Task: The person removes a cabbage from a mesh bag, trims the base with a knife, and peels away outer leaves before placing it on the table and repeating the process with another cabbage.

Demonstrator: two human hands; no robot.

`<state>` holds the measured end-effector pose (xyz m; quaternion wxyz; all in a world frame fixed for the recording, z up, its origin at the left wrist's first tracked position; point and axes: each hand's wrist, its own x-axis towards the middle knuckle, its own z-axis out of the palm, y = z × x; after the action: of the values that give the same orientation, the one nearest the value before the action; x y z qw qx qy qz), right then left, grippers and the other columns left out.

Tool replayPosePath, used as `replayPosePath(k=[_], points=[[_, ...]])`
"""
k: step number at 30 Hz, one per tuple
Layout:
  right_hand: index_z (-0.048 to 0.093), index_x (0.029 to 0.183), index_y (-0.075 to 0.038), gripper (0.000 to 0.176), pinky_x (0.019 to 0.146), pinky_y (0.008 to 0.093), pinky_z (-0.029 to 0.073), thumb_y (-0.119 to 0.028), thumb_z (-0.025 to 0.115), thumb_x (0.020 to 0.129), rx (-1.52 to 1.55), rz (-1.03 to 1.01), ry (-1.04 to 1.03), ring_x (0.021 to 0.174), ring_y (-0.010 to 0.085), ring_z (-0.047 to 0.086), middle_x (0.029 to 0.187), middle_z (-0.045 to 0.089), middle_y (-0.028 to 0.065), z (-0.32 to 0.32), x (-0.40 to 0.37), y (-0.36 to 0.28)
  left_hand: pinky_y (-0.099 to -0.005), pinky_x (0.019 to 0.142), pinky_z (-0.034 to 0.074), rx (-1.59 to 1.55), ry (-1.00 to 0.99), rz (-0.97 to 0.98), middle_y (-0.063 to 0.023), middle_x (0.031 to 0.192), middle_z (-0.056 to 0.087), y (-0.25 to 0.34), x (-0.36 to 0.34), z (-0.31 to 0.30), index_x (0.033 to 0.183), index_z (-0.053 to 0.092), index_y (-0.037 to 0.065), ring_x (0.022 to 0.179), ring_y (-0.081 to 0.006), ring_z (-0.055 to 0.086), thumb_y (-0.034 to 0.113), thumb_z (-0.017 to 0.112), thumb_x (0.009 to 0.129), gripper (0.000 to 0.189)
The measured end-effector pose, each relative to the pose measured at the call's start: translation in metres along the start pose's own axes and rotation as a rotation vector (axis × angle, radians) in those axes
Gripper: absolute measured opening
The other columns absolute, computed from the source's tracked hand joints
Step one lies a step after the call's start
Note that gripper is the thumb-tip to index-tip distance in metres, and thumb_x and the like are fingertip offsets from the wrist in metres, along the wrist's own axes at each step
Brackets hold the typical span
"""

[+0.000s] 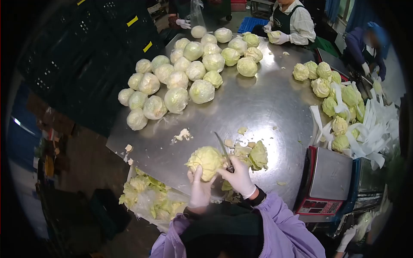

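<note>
A pale green cabbage (207, 161) is held at the near edge of the steel table. My left hand (200, 187), in a white glove, is wrapped round its lower left side. My right hand (239, 177), also gloved, is closed on the handle of a knife (223, 149), whose thin curved blade points up and away. Fingers of my right hand lie close to the cabbage's right side. Trimmed outer leaves (258, 155) lie on the table just beyond my right hand.
Many wrapped cabbages (177, 100) cover the table's far left. More cabbages (328, 106) and white strips (372, 129) are at the right, near a scale (331, 172). A leaf-filled bin (148, 195) stands below left. Co-workers (292, 23) work around the far side.
</note>
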<state>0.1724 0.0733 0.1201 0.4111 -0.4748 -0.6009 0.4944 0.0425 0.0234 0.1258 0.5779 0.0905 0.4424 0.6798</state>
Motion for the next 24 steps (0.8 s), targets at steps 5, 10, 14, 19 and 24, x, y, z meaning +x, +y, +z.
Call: replayPosePath(k=[5,10,14,19,24], points=[[0.057,0.102,-0.001,0.037,0.062,0.0302,0.046,-0.018,0.076,0.075,0.161,0.115,-0.276,0.075,0.0212,0.060,0.084,0.059,0.0108,-0.001,-0.016,-0.005,-0.0435,0.097,0.045,0.016,-0.013,0.111,-0.0124,0.133,0.040,0.001,0.004,-0.008,0.135,0.026,0.011,0.121,-0.0247,0.046,0.015,0.052,0.094,0.049],[0.054,0.108,-0.001,0.050,0.064,0.0340,0.049,-0.027,0.080,0.073,-0.164,-0.114,0.056,0.075,0.0225,0.061,0.086,0.061,0.0125,-0.008,0.006,-0.005,-0.0349,0.100,0.041,0.126,-0.042,0.287,-0.0120,0.135,0.037,-0.005,-0.002,0.002,0.138,0.024,0.009,0.121,-0.0203,0.043,-0.005,0.053,0.088,0.060],[0.051,0.108,-0.002,0.033,0.054,0.0235,0.047,-0.012,0.069,0.082,0.448,0.269,-0.068,0.064,0.0090,0.057,0.079,0.057,0.0031,-0.008,0.003,-0.005,-0.0366,0.102,0.039,0.146,-0.003,0.349,-0.0112,0.134,0.038,-0.001,-0.003,0.007,0.137,0.025,0.009,0.121,-0.0210,0.043,-0.007,0.055,0.085,0.062],[0.049,0.109,-0.005,0.024,0.052,0.0217,0.045,-0.002,0.057,0.087,0.577,0.339,-0.100,0.060,0.0069,0.053,0.078,0.053,-0.0002,-0.009,-0.007,0.007,-0.0436,0.101,0.043,0.172,-0.025,0.272,-0.0115,0.137,0.037,0.003,-0.001,0.003,0.137,0.027,0.011,0.126,-0.0272,0.041,0.016,0.055,0.091,0.055],[0.050,0.112,-0.002,0.033,0.061,0.0246,0.046,-0.009,0.063,0.083,0.252,0.216,-0.324,0.066,0.0099,0.055,0.079,0.054,0.0019,-0.040,-0.015,0.022,-0.0451,0.103,0.041,-0.212,-0.151,-0.233,-0.0089,0.139,0.044,0.010,0.014,-0.020,0.139,0.037,0.012,0.127,-0.0261,0.044,0.038,0.049,0.093,0.054]])
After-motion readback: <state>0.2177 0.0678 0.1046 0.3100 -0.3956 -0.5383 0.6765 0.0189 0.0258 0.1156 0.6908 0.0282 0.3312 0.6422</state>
